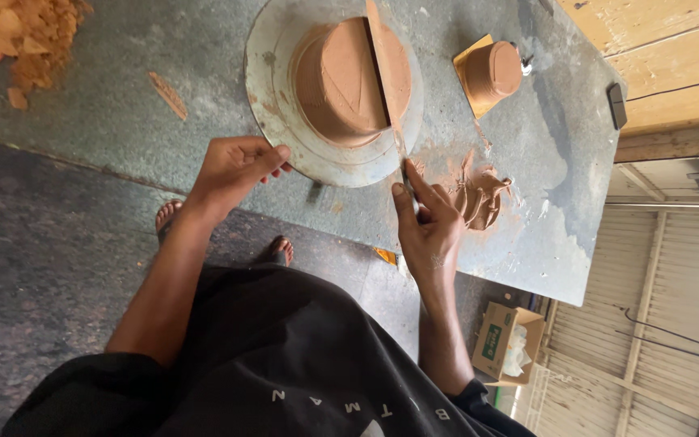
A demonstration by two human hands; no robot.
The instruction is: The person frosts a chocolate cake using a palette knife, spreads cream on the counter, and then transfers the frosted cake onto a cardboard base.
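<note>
Head view: the left hand (232,170) pinches the near rim of a round metal turntable disc (273,97), thumb on top and fingers curled beneath its edge. On the disc sits a clay cylinder (333,85), cut through by a thin flat blade (380,48) that stands on edge across it. The right hand (429,222) is clenched around a slim tool (408,180) whose tip meets the disc's rim, just beside the blade's near end. A heap of clay scraps (479,194) lies on the grey slab table (123,105), touching the right hand's fingers. A smaller clay pot (493,71) rests on a yellow tile (467,61) farther off. Sandalled feet (278,251) show below the table's edge.
</note>
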